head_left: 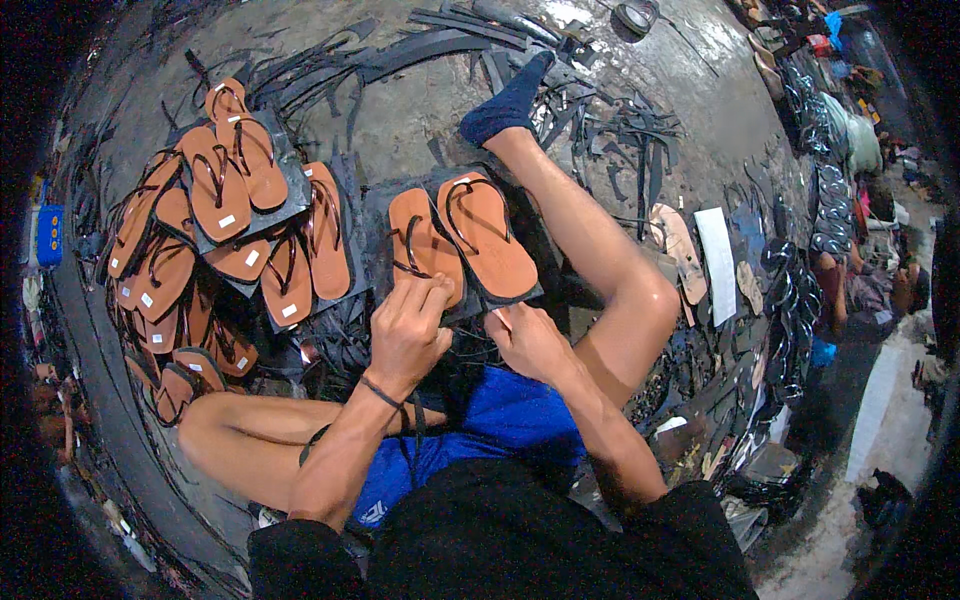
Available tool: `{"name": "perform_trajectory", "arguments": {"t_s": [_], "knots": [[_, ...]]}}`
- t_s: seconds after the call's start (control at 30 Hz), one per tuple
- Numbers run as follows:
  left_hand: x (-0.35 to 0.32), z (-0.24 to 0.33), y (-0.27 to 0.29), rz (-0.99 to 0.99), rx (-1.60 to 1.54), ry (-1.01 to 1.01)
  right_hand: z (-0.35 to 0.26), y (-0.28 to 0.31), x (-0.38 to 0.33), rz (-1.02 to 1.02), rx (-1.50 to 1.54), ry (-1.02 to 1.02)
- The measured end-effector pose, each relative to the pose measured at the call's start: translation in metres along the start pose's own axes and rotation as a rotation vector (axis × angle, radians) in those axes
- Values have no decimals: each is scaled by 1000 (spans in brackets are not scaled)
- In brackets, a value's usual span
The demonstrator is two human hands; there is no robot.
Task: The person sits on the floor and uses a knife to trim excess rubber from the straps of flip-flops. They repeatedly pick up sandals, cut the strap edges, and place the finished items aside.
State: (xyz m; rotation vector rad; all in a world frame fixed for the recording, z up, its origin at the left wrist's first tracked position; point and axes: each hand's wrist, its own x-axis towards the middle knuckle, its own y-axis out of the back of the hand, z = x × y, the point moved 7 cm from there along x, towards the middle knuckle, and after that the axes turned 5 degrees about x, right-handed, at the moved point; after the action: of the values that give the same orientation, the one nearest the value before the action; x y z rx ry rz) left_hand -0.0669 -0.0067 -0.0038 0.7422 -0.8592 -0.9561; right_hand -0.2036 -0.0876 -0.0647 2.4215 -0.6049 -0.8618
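In front of me lie two tan flip-flops with dark brown straps, side by side on black sheet material: a left one (pixel 437 262) and a right one (pixel 488 245). My left hand (pixel 405 335) is closed in a pinch at the heel of the left flip-flop; whatever its fingertips hold is hidden. Just below the heel of the right flip-flop, my right hand (pixel 535 342) has its fingers curled together. A small pale spot shows at its fingertips, too small to name.
A pile of tan flip-flops (pixel 250 165) with white labels rises at the left. Black offcut strips (pixel 625 135) litter the floor beyond my foot. To the right lie a pale sole shape (pixel 678 250), a white strip (pixel 715 265) and a row of black straps (pixel 795 290).
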Motion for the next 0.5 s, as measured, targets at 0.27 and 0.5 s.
{"name": "perform_trajectory", "arguments": {"t_s": [0.27,0.5], "knots": [[1,-14,-2,72,-101,52,-7,-9,30,150,-3,272],[12,-7,-1,73,-107,26,-7,7,47,123,-18,550]]}}
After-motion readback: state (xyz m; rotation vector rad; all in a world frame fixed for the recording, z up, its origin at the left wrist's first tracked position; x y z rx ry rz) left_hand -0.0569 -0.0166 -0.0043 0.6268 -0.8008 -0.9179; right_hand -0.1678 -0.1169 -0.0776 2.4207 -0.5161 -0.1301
